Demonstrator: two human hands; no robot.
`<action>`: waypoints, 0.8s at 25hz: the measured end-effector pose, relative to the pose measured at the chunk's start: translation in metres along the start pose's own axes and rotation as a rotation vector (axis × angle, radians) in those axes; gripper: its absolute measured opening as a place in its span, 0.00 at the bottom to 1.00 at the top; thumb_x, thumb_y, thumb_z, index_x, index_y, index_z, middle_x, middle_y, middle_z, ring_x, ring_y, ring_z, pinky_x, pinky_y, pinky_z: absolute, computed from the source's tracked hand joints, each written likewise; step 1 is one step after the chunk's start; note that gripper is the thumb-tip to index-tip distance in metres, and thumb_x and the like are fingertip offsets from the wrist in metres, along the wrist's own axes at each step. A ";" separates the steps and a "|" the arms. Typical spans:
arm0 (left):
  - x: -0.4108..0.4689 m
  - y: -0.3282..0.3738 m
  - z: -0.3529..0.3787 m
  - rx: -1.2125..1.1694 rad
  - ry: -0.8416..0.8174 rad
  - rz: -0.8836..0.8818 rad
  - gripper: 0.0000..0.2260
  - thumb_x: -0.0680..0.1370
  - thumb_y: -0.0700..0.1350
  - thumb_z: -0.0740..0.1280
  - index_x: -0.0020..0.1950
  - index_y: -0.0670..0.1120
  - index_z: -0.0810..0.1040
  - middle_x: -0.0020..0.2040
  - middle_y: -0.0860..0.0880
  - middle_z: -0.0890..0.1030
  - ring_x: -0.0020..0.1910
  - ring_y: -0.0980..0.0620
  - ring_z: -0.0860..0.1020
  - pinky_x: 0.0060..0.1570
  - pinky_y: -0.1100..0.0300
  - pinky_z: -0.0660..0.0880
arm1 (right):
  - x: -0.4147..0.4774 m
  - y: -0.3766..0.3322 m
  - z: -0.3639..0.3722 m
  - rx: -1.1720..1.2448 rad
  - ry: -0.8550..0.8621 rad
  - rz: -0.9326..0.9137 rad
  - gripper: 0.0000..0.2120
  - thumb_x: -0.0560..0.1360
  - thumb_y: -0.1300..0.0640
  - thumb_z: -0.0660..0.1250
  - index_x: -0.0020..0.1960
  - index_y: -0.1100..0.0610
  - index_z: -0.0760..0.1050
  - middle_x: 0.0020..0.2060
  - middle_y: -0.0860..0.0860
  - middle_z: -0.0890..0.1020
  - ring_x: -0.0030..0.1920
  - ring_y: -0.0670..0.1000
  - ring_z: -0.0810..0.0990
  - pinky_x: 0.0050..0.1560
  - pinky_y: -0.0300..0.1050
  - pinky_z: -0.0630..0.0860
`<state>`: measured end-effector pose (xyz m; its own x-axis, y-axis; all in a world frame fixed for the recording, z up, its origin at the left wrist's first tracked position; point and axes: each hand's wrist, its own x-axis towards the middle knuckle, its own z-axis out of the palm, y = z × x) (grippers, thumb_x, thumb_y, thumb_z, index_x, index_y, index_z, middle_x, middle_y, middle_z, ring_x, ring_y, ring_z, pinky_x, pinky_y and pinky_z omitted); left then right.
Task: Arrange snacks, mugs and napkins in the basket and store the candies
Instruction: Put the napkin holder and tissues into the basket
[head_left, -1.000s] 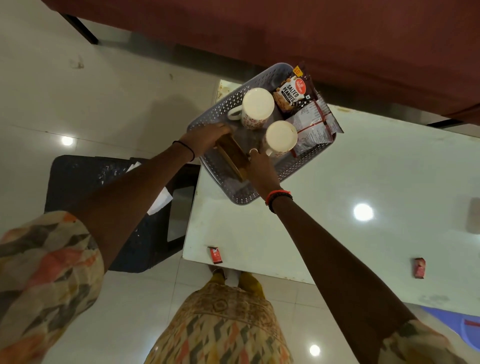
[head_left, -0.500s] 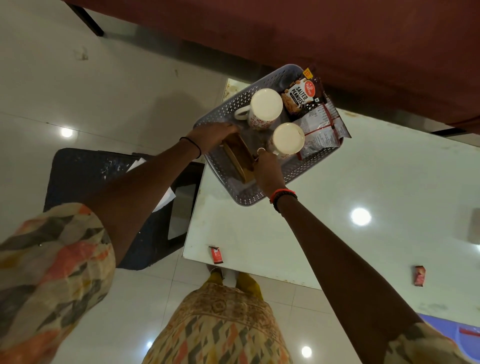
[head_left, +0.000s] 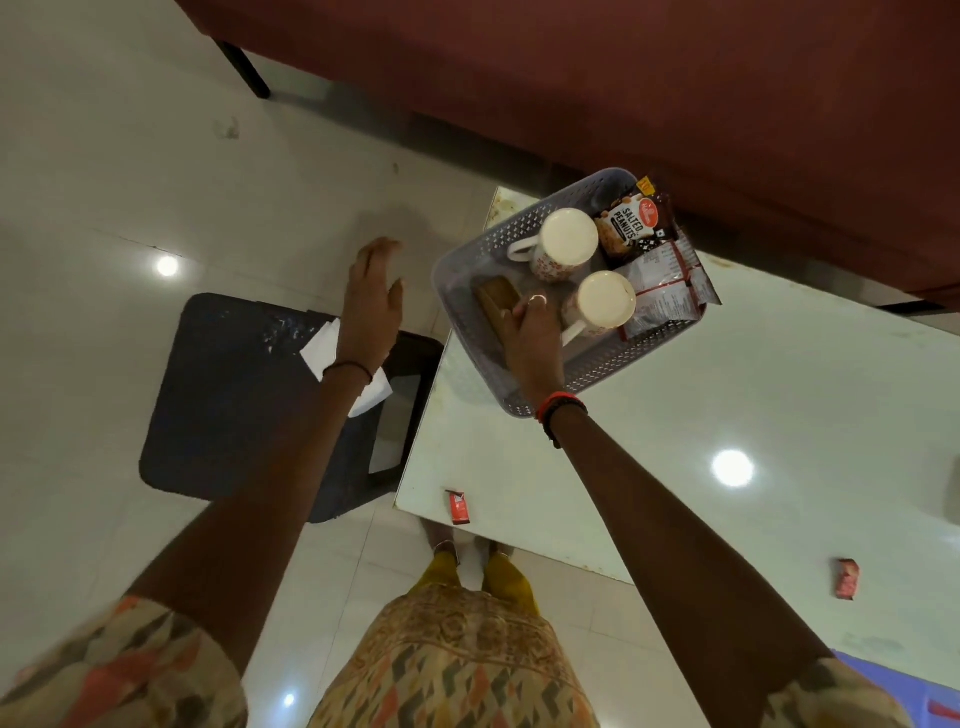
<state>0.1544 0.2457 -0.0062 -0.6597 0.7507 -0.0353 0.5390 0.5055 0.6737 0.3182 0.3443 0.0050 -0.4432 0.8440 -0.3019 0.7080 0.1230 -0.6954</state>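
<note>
Our left hand is off the basket now, out at 9 o'clock, fingers apart. Our right hand still clamps the brown pack by the worktop edge.

The dark snack packet at the far side of the basket reads "SALTED PEANUTS" in white letters.

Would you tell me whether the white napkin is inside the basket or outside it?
Outside: the napkin lies on the dark stool left of the table, partly under the left arm, apart from the basket.
</note>
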 end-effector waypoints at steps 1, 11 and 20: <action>-0.014 -0.008 -0.007 -0.011 0.048 -0.055 0.18 0.77 0.35 0.61 0.67 0.43 0.68 0.67 0.41 0.69 0.67 0.46 0.68 0.68 0.59 0.64 | -0.007 -0.009 0.010 -0.014 -0.053 -0.022 0.06 0.78 0.61 0.60 0.43 0.56 0.64 0.44 0.62 0.77 0.46 0.58 0.76 0.47 0.52 0.72; -0.097 -0.090 -0.014 -0.046 0.070 -0.791 0.23 0.76 0.45 0.67 0.66 0.35 0.66 0.67 0.36 0.68 0.67 0.41 0.65 0.66 0.56 0.61 | -0.038 -0.052 0.131 -0.010 -0.421 0.115 0.21 0.77 0.56 0.64 0.67 0.63 0.68 0.64 0.61 0.73 0.65 0.60 0.71 0.67 0.53 0.70; -0.078 -0.108 -0.012 -0.255 0.107 -0.808 0.07 0.74 0.41 0.68 0.45 0.39 0.72 0.43 0.45 0.74 0.50 0.47 0.71 0.50 0.54 0.72 | -0.035 -0.051 0.170 0.054 -0.464 0.282 0.23 0.72 0.61 0.70 0.63 0.65 0.67 0.61 0.62 0.77 0.61 0.62 0.77 0.60 0.55 0.76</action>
<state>0.1411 0.1278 -0.0677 -0.8436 0.1505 -0.5154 -0.2441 0.7474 0.6179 0.2046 0.2200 -0.0600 -0.4449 0.5203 -0.7290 0.8106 -0.1122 -0.5748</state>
